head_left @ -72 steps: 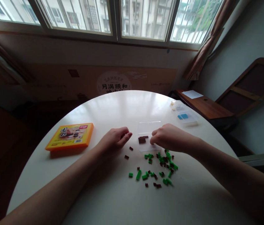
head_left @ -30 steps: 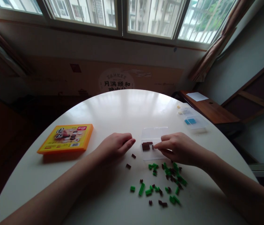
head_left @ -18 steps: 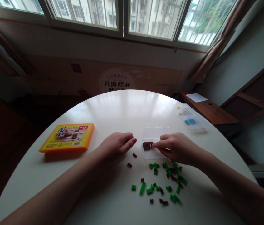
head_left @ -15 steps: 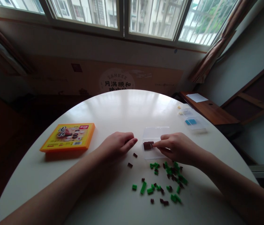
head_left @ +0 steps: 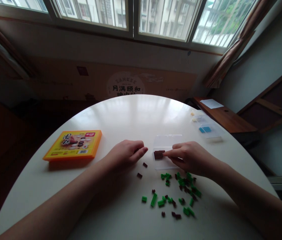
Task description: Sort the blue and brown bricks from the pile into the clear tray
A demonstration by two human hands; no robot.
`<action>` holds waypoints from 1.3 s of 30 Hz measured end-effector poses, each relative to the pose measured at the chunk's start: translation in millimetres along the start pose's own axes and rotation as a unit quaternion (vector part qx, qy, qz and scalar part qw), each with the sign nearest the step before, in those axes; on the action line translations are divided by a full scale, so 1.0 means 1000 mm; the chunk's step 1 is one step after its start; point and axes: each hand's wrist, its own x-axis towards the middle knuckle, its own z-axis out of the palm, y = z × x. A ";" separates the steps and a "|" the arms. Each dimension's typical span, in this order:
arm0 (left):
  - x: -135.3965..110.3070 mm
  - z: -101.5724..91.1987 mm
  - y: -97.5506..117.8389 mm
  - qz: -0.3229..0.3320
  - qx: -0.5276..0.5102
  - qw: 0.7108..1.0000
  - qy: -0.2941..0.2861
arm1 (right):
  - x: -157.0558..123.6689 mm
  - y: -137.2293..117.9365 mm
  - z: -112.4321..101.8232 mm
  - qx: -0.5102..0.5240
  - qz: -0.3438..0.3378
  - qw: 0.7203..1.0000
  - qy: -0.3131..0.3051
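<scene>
My right hand [head_left: 189,157] reaches over a clear plastic box [head_left: 168,163] with its lid open. Its index finger is stretched out, its tip at the right end of a neat block of brown toy bricks [head_left: 159,154] in the box; the thumb is apart and nothing shows in its grasp. To the left of the box, my left hand [head_left: 127,151] rests on the table, fingers curled and thumb against the index finger; whatever it may hold is hidden. Two loose brown bricks [head_left: 139,175] lie just in front of it. Several green and brown bricks [head_left: 181,181] are scattered nearer me.
On the left of the round white table [head_left: 121,116] lies a yellow-orange game box [head_left: 73,145]. At the far right edge stands another clear container [head_left: 212,135] with blue pieces [head_left: 204,129]. A wooden desk [head_left: 233,120] with a paper sheet stands beyond.
The view has shifted very slightly. Both hands and the bricks stay practically where they were, the right index finger still at the brown bricks.
</scene>
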 end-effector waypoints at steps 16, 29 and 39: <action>-0.007 -0.011 0.002 0.053 0.026 0.997 -0.059 | -0.006 0.005 -0.002 0.004 -0.014 0.999 0.030; -0.024 -0.029 0.024 0.073 0.055 0.988 -0.127 | -0.027 -0.008 -0.034 0.033 -0.109 0.966 0.233; -0.025 -0.022 0.020 0.089 0.095 0.984 -0.120 | -0.031 0.000 -0.036 0.031 -0.109 0.953 0.281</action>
